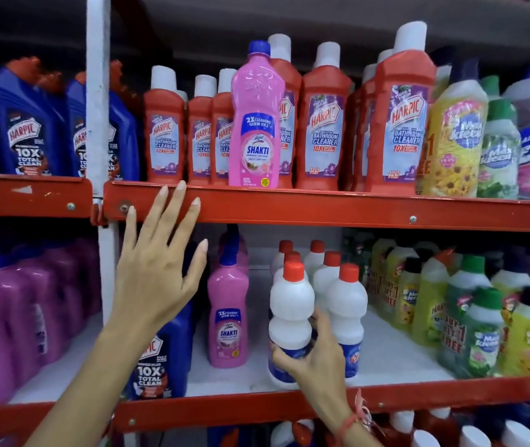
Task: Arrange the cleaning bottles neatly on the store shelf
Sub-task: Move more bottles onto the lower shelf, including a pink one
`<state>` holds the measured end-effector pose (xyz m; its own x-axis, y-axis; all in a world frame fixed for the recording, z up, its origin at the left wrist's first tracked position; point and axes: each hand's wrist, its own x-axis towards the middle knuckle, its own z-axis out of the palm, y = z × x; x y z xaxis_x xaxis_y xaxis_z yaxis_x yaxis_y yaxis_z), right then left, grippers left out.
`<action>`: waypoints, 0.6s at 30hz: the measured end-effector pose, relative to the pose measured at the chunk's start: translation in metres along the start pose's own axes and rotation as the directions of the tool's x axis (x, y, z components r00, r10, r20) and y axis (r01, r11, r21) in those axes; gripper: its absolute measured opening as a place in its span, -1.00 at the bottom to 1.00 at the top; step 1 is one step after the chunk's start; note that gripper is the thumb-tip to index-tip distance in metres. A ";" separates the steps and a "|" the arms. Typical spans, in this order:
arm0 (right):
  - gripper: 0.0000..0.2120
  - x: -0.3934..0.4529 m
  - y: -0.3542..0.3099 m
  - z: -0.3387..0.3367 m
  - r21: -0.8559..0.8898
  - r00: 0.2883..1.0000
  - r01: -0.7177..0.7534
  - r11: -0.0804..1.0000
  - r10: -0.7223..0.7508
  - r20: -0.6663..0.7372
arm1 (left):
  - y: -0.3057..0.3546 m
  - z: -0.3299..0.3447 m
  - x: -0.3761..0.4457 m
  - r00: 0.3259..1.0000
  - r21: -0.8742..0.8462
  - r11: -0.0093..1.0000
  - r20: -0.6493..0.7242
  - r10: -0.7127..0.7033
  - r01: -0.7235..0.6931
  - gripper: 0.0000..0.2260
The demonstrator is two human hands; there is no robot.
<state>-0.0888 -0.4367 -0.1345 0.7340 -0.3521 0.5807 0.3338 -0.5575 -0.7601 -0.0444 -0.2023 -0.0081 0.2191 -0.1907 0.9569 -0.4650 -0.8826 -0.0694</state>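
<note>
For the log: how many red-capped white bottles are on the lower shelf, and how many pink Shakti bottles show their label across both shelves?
Red-capped white bottles: 6, one of them in the grip of the right hand
Pink Shakti bottles with label showing: 2
Total: 8

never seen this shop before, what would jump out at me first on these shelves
The tall pink plastic Shakti bottle with a blue cap stands out first, alone at the front edge of the upper shelf among red Harpic bathroom cleaner bottles with white caps. Below it, the right hand has its grip on a white plastic bottle with a red cap on the lower shelf, while the left hand is spread open against the red metal shelf rail.
</note>
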 end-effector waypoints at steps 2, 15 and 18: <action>-0.34 0.000 0.006 -0.002 -0.002 0.999 -0.023 1.000 0.023 0.023 | 0.002 0.004 -0.002 1.000 0.016 1.000 -0.008 -0.014 0.015 -0.47; -0.59 0.007 -0.026 -0.028 -0.238 0.989 -0.044 0.970 0.076 0.128 | 0.001 0.015 -0.010 0.998 0.037 0.999 -0.062 0.013 -0.011 -0.48; -0.74 0.018 -0.076 -0.049 -0.440 0.987 0.077 0.895 -0.131 -0.094 | -0.004 0.010 -0.006 0.994 0.053 0.997 -0.090 0.055 -0.051 -0.49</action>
<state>-0.1304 -0.4373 -0.0518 0.6254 -0.3451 0.6999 0.0946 -0.8568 -0.5069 -0.0350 -0.2018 -0.0162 0.1151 -0.1999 0.9730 -0.4294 -0.8933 -0.1327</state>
